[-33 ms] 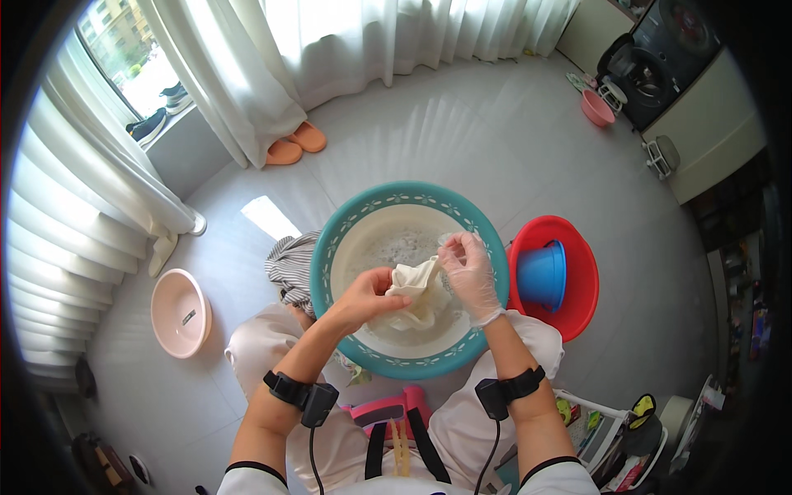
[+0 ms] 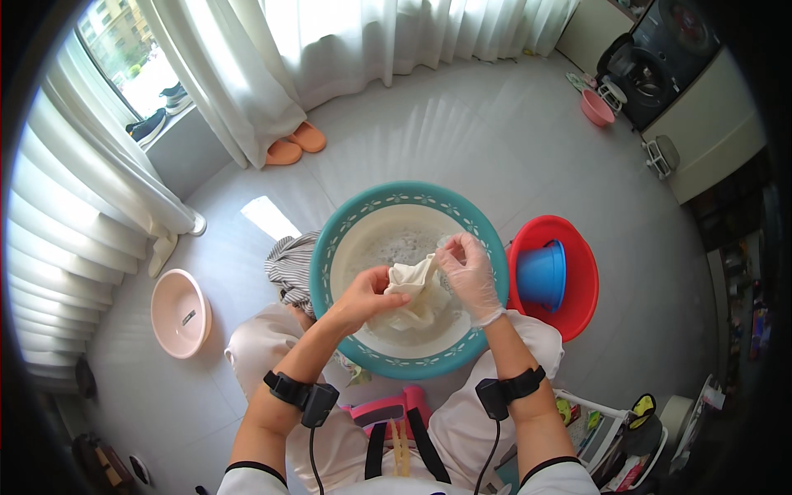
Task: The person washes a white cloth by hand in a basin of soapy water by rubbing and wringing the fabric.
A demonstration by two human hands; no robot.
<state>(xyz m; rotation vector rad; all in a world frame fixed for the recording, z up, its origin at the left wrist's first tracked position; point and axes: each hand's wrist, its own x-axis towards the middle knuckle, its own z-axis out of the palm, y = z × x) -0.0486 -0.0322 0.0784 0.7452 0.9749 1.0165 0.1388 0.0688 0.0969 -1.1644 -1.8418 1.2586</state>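
Note:
A wet cream-white cloth hangs bunched over the soapy water inside a wide teal-rimmed basin. My bare left hand pinches its left side between thumb and fingers. On the other side, my right hand, in a clear plastic glove, has its fingertips pinched together at the cloth's upper right edge. The cloth's lower part droops toward the suds; where it meets the water is hard to make out. Foam floats beyond it.
A red basin with a blue bucket inside stands right of the teal basin. Striped fabric lies against its left side. Farther left is a pale pink basin. Orange slippers sit by the curtain. A white rack stands lower right.
My right hand's fingertips have shifted very slightly left and the cloth's top edge has folded a little differently. Both hands keep their hold.

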